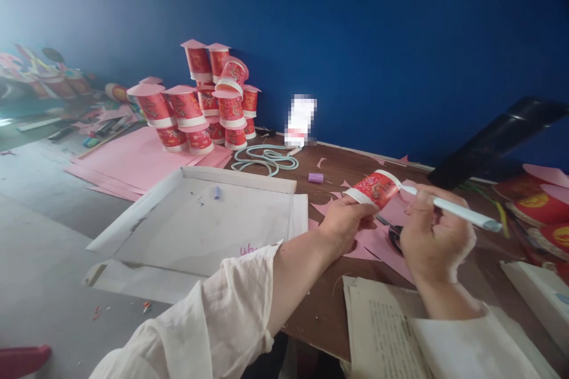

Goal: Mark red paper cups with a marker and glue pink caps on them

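A red paper cup with a printed pattern and white rims lies tilted sideways in my left hand, whose fingers are wrapped round its lower side. My right hand grips a slim white pen, and its tapered tip touches or nearly touches the cup's right-hand rim. What the pen dispenses, if anything, is too small to see. Below the two hands lie cut pink paper scraps. Black-handled scissors rest on them, partly hidden behind my right hand.
Stacked red cups with pink tops stand at the back left on pink sheets. Nearer are a shallow white box lid, a coiled cable, a lit phone and a purple cap. Printed pages lie in front.
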{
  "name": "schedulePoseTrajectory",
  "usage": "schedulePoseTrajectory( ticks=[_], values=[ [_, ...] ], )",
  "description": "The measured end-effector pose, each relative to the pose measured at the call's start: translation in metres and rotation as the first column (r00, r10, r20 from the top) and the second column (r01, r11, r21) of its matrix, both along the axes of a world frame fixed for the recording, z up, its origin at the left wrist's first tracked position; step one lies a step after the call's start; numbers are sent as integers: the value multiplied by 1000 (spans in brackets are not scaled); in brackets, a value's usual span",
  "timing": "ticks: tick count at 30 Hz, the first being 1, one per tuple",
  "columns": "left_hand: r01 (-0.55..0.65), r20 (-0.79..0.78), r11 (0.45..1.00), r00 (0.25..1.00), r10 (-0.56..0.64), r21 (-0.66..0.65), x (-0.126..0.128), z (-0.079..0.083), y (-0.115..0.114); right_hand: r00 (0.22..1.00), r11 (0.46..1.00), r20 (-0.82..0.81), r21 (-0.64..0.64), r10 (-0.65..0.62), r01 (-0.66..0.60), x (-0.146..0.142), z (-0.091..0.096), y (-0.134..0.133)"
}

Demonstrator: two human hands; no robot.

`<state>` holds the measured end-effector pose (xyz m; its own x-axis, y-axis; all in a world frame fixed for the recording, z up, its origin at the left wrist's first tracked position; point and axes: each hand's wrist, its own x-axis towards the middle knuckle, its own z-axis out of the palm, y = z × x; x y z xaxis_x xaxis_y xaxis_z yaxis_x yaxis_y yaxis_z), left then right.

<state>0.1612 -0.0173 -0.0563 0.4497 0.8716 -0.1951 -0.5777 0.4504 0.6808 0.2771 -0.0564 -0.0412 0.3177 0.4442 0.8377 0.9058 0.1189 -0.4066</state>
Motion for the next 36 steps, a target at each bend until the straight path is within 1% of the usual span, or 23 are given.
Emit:
schedulePoseTrajectory(
  ticks=[4,8,10,12,14,16,18,20,24,27,33,36],
  values=[
    [-8,-9,1000,1000,8,-5,0,1,-1,1000,1000,-13,5,21,-21,1,-2,1],
    [-5,-36,1000,999,6,3,1,0,0,999,998,13,50,31,-32,1,0,-1],
    [19,-124,1000,992,-18,6,-1,0,-1,999,998,29,51,36,-38,0,1,-2],
    [64,-258,998,964,-59,11,-4,4,-3,998,998,45,37,51,-53,0,1,-3],
    [101,-363,995,928,-86,22,-9,11,-6,997,998,51,21,65,-66,0,1,-3],
    [114,-412,993,907,-92,28,-13,20,-10,997,998,39,-3,67,-67,0,0,-3],
    [110,-425,994,901,-91,20,-15,26,-12,998,998,22,-26,58,-57,0,0,-2],
    [96,-424,995,902,-78,19,-15,29,-14,999,998,9,-46,40,-40,0,0,-2],
    [66,-391,997,919,-43,46,-13,25,-13,1000,998,0,-57,7,-7,0,0,-1],
    [48,-352,997,936,-25,57,-13,23,-13,1000,998,1,-64,21,-21,1,0,0],
    [56,-404,998,914,-37,34,-13,24,-13,1000,996,-15,-84,18,-19,0,1,-2],
    [53,-406,998,913,-36,31,-12,24,-13,1000,998,-17,-69,10,-11,1,1,-1]
  ],
)
